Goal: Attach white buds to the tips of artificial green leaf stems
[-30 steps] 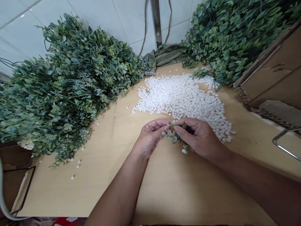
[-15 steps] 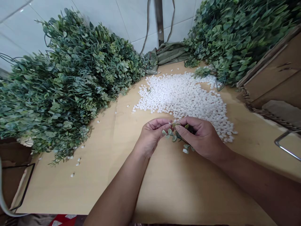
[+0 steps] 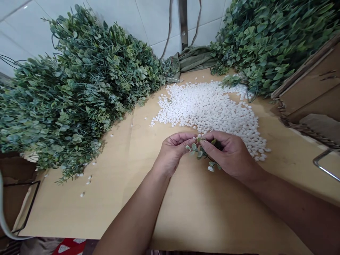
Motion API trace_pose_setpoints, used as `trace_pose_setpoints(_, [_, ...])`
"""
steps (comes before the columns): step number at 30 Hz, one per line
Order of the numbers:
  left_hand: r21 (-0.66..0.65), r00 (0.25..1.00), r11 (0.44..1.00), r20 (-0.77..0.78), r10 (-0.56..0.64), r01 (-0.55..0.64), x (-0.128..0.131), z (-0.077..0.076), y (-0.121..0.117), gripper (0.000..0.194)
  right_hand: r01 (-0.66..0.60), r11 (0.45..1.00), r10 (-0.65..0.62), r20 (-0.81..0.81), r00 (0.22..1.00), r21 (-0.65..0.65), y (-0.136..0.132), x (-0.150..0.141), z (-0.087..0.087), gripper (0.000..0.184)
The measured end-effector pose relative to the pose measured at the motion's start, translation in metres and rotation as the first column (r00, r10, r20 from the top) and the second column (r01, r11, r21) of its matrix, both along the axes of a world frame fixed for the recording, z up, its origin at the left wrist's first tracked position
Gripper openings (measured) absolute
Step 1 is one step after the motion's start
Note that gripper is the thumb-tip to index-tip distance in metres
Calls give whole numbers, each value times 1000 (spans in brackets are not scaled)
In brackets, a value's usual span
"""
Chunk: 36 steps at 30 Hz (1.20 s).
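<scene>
Above the middle of the tan tabletop my two hands meet, fingertips almost touching. My right hand is closed on a small sprig of artificial leaves. A white bud hangs at the sprig's lower end, below the right thumb. My left hand pinches with thumb and forefinger at the sprig's tip; a bit of white shows there, too small to name. Just beyond the hands spreads a heap of small white buds.
Bushy artificial greenery is piled along the left, with more greenery at the back right. A cardboard box stands at the right edge. Green cloth lies against the tiled wall. Loose buds lie on the left.
The whole view has shifted slightly, so most things sit a little farther right. Both hands keep nearly the same pose, with the sprig still in the right hand.
</scene>
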<state>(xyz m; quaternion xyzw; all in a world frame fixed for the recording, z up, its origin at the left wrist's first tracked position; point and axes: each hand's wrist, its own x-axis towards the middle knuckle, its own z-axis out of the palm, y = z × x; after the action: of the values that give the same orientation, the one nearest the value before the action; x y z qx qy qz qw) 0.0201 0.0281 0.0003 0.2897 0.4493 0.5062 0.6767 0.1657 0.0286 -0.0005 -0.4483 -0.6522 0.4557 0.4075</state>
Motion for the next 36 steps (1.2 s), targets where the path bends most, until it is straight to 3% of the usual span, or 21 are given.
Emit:
trace_pose_setpoints(19, [12, 999, 1000, -50, 16, -16, 1, -6, 1, 24, 14, 1000, -13, 11, 1000, -26, -1, -4, -4, 23])
trace_pose_setpoints(36, [-14, 990, 998, -130, -62, 60, -1, -8, 5, 21, 4, 1000, -4, 24, 1000, -22, 0, -5, -8, 20])
